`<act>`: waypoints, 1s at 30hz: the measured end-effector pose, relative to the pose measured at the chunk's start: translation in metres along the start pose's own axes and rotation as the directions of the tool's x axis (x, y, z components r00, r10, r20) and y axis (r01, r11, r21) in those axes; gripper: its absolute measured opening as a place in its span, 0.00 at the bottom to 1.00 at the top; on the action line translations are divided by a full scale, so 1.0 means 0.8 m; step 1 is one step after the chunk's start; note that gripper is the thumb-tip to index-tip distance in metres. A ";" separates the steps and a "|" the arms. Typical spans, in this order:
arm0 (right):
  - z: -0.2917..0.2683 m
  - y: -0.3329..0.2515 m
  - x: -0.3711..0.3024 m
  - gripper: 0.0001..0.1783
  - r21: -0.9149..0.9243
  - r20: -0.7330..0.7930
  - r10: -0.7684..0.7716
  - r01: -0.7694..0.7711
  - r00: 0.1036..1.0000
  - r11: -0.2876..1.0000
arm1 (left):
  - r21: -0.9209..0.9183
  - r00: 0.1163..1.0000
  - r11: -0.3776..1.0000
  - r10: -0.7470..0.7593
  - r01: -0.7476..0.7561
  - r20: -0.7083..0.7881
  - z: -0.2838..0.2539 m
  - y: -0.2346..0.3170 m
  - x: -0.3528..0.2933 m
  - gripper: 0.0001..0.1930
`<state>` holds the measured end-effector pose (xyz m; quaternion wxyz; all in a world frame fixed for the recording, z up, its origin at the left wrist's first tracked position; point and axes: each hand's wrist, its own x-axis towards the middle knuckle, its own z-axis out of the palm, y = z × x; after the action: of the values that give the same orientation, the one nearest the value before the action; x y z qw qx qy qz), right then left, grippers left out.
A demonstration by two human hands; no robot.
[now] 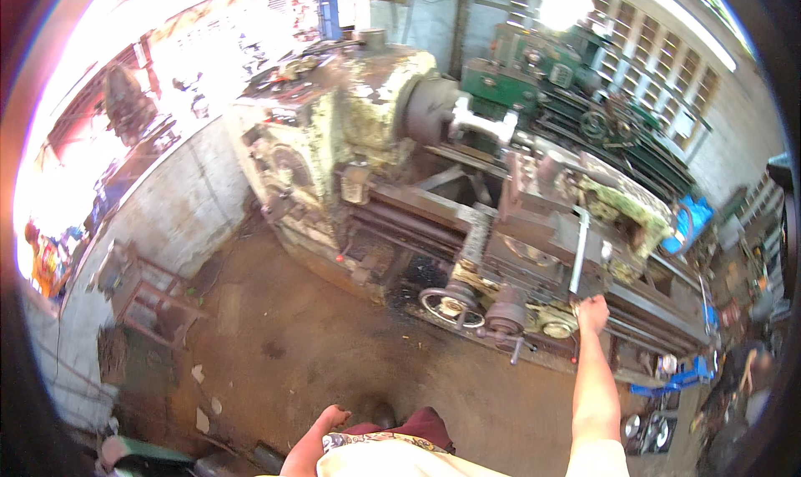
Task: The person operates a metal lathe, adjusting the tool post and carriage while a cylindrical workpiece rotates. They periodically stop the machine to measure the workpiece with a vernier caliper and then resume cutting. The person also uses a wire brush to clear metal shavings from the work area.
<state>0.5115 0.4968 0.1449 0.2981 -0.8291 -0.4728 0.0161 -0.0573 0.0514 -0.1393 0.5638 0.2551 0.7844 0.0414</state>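
Observation:
My right arm reaches out to the carriage [534, 235] of a large, worn lathe. There my right hand [592, 312] is closed in a fist at the front of the carriage; what is inside the fingers is hidden. A pale straight bar [579, 252] slopes down across the carriage and ends beside that fist. To the left, the lathe's round chuck [430, 110] has a bright metal workpiece [486, 126] projecting from it. My left hand [335, 416] hangs low by my body, away from the machine, its fingers loosely curled with nothing seen in them.
Below the carriage are a handwheel [451, 307] and a crank handle [516, 349]. A green lathe [576, 110] stands behind. At left are a low wall [179, 181] and a rusty metal frame [154, 310]. Blue metal parts [680, 378] lie at the right of the brown floor [284, 343].

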 end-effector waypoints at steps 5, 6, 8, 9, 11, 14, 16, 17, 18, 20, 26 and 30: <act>-0.004 -0.003 -0.002 0.12 0.034 -0.009 -0.004 0.004 1.000 0.999 | -0.007 0.998 0.999 -0.033 0.034 0.051 0.000 0.010 -0.001 0.20; -0.006 -0.005 -0.003 0.12 0.045 0.000 0.003 -0.003 1.000 0.999 | -0.013 0.999 1.000 -0.010 0.011 0.036 0.001 0.011 0.000 0.20; -0.009 -0.008 -0.004 0.12 0.076 0.016 0.010 -0.011 1.000 0.997 | -0.036 0.998 0.998 -0.059 0.061 0.038 0.002 0.011 0.001 0.20; -0.010 -0.009 -0.003 0.12 0.072 0.017 0.006 -0.007 1.000 0.997 | -0.036 0.999 0.999 -0.010 0.012 0.045 0.003 0.011 0.001 0.21; -0.010 -0.009 -0.003 0.11 0.071 0.014 -0.008 0.007 1.000 0.997 | -0.026 0.997 0.999 -0.039 0.041 0.060 0.003 0.012 0.001 0.21; -0.007 -0.005 -0.002 0.11 0.066 0.020 -0.006 0.005 1.000 0.998 | -0.038 0.998 0.999 -0.004 0.006 0.059 0.003 0.017 -0.005 0.20; -0.006 -0.003 -0.001 0.12 0.083 0.019 0.012 -0.013 1.000 0.996 | -0.068 0.998 0.998 0.010 -0.005 0.062 0.003 0.021 -0.009 0.20; -0.006 -0.002 0.000 0.12 0.081 0.021 0.007 -0.009 1.000 0.997 | -0.084 0.997 0.996 -0.011 0.018 0.076 0.004 0.022 -0.011 0.20; -0.006 -0.003 0.000 0.12 0.086 0.022 0.006 -0.008 1.000 0.996 | -0.090 0.997 0.996 -0.005 0.012 0.072 0.004 0.022 -0.012 0.20; -0.007 -0.004 -0.001 0.12 0.090 0.023 -0.002 0.000 1.000 0.996 | -0.109 0.996 0.994 -0.018 0.027 0.083 0.006 0.021 -0.011 0.20; -0.012 -0.012 -0.006 0.11 0.072 0.013 0.008 -0.009 1.000 0.997 | -0.101 0.995 0.995 -0.014 0.024 0.097 0.010 0.004 0.007 0.22; -0.011 -0.011 -0.005 0.12 0.056 0.003 0.007 -0.008 1.000 0.998 | -0.086 0.998 0.996 -0.016 0.022 0.069 0.014 0.000 0.009 0.22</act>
<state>0.5053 0.4924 0.1552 0.3206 -0.8221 -0.4694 0.0317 -0.0492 0.0524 -0.1496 0.6011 0.2243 0.7646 0.0616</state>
